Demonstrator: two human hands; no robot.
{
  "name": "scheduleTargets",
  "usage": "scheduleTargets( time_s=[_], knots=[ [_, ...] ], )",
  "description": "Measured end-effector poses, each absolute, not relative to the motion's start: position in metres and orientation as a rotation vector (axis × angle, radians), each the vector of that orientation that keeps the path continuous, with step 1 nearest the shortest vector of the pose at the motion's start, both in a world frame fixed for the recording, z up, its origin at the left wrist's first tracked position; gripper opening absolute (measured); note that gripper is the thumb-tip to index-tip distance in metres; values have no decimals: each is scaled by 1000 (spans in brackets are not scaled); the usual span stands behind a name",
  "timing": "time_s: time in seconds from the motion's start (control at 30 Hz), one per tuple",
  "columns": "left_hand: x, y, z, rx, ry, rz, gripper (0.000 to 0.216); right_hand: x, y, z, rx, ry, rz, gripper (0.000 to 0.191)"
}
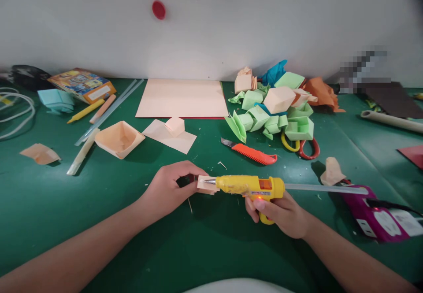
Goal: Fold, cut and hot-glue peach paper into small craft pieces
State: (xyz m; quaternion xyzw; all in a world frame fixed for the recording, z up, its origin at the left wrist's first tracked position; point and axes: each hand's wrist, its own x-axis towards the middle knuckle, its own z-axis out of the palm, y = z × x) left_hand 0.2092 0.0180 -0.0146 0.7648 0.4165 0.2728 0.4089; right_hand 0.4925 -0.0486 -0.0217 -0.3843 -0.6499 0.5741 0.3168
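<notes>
My right hand [280, 213] is wrapped round the handle of a yellow hot glue gun [238, 184], its small light glowing red. A clear glue stick [325, 189] sticks out of the gun's back end. Between the thumb and fingers of my left hand [172, 187] is a small folded piece of peach paper [206, 189]. The gun's metal nozzle lies over this paper's top face; whether it touches cannot be made out. Just beyond my hands rests an orange utility knife [254, 153] with its blade out. A peach paper box [119, 139], open at the top, sits farther left.
Folded green and peach paper pieces [261, 116] are heaped at the back right, over scissors [309, 149]. Peach sheets [181, 99] lie at the back. A purple power strip [373, 216] stands at right. Crayons [86, 110] and a colourful box [82, 86] are at left.
</notes>
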Motion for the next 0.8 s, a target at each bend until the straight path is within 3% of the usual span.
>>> scheduleTargets(
  time_s=[0.8],
  knots=[
    [209,18,-14,1919,1073,676,15,492,-49,-20,-1068,-1755,1476,51]
  ],
)
